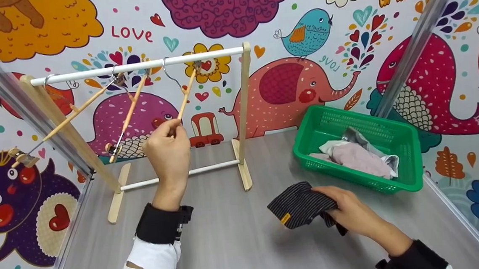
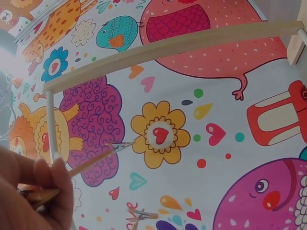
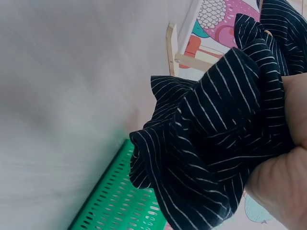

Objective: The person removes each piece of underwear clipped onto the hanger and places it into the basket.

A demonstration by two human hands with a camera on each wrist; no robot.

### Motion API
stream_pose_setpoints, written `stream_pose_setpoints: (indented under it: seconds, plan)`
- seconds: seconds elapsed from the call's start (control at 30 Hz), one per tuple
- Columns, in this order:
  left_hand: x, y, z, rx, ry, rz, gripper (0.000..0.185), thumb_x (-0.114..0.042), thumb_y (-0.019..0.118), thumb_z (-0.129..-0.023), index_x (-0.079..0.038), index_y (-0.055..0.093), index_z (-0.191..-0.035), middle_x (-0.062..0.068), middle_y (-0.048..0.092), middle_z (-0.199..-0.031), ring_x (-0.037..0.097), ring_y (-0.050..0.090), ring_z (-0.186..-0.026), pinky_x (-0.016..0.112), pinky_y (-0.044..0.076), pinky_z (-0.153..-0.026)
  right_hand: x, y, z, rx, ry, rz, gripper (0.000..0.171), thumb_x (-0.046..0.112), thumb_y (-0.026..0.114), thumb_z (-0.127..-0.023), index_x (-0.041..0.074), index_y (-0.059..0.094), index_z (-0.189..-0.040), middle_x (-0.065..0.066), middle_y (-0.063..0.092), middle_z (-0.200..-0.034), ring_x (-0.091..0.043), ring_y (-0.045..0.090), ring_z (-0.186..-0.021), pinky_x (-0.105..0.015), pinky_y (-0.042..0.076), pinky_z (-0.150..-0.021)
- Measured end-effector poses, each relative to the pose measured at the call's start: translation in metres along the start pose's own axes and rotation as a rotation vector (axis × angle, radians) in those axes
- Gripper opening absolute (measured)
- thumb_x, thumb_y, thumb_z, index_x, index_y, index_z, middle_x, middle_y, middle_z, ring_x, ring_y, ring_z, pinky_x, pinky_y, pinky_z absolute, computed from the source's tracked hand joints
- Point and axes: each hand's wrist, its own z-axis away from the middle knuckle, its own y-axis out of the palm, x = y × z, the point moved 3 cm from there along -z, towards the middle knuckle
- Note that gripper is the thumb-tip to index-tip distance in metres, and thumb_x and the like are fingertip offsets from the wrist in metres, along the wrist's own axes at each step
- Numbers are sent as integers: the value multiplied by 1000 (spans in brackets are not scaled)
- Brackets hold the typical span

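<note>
My left hand (image 1: 168, 150) grips the near end of a wooden clip hanger (image 1: 187, 97), whose metal hook hangs on the white rail (image 1: 217, 54) of a small garment rack. In the left wrist view the fingers (image 2: 60, 184) curl round that hanger, with a metal clip at its far end. Lower and to the right, above the table, my right hand (image 1: 352, 209) holds a bunched black cloth (image 1: 301, 204) with thin white stripes and a yellow tag. Folds of this striped cloth (image 3: 206, 120) fill much of the right wrist view and hide the fingertips.
Two more clip hangers (image 1: 78, 113) hang on the rail to the left. A green basket (image 1: 306, 125) with pale pink, white and grey cloths (image 1: 359, 157) stands at the back right of the grey table (image 1: 229, 236). Cartoon-printed walls (image 1: 258, 36) close in the back and sides.
</note>
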Motion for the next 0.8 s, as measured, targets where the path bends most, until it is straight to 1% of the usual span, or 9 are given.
stream_pose_setpoints:
  seconds: [0.1, 0.13, 0.17, 0.23, 0.3, 0.37, 0.57, 0.7, 0.8]
  plan:
    - [2, 2, 1, 22, 19, 1, 13, 7, 69, -93, 9, 79, -101, 20, 77, -87, 26, 70, -70, 33, 61, -69, 1, -5, -1, -20, -8, 15, 55, -13, 73, -88, 4, 64, -139, -13, 68, -133, -35, 65, -121, -57, 52, -99]
    - [3, 2, 2, 28, 19, 8, 13, 6, 69, -93, 9, 79, -102, 20, 77, -88, 25, 71, -71, 34, 62, -69, 1, -6, -1, -26, -11, 20, 55, -13, 74, -88, 4, 64, -139, -12, 69, -133, -35, 65, -121, -57, 52, -99]
    - [5, 3, 2, 34, 18, 16, 14, 6, 69, -93, 10, 78, -103, 20, 77, -88, 25, 72, -70, 33, 62, -68, 1, -7, -2, -32, -13, 24, 55, -14, 74, -87, 4, 64, -139, -12, 69, -132, -35, 66, -121, -57, 52, -99]
    - [7, 4, 4, 43, 16, 31, 15, 6, 69, -93, 10, 78, -104, 19, 77, -87, 24, 71, -68, 25, 59, -65, 0, -9, -2, -42, -18, 34, 56, -15, 74, -86, 4, 65, -138, -11, 70, -131, -34, 66, -120, -57, 52, -99]
    - [10, 4, 7, 47, 8, 50, 16, 6, 68, -93, 10, 77, -106, 18, 76, -83, 23, 68, -63, 17, 52, -60, -1, -10, -2, -49, -23, 43, 55, -15, 74, -86, 4, 65, -137, -11, 70, -131, -34, 66, -120, -57, 52, -99]
    - [13, 4, 9, 55, 4, 65, 18, 7, 68, -93, 10, 76, -108, 16, 75, -80, 21, 64, -59, 13, 46, -55, -1, -11, -2, -54, -23, 46, 55, -14, 75, -86, 4, 66, -137, -11, 70, -130, -34, 66, -120, -57, 52, -99]
    - [19, 3, 15, 58, -13, 98, 25, 5, 68, -93, 8, 73, -117, 12, 71, -75, 17, 55, -57, 13, 40, -52, -2, -14, -2, -59, -22, 53, 54, -13, 75, -87, 5, 66, -137, -10, 70, -131, -34, 65, -121, -57, 52, -99]
    - [22, 1, 18, 52, -39, 101, 27, 3, 70, -92, 8, 72, -119, 13, 72, -77, 17, 60, -60, 12, 41, -54, -2, -17, -4, -71, -12, 48, 54, -14, 75, -87, 6, 67, -136, -9, 70, -132, -33, 65, -122, -56, 52, -99]
    - [27, 0, 22, 63, -56, 114, 25, 2, 71, -93, 8, 72, -118, 13, 73, -79, 20, 65, -63, 12, 43, -54, -2, -20, -5, -88, -7, 52, 55, -14, 76, -85, 8, 68, -135, -7, 71, -130, -30, 65, -121, -55, 53, -99]
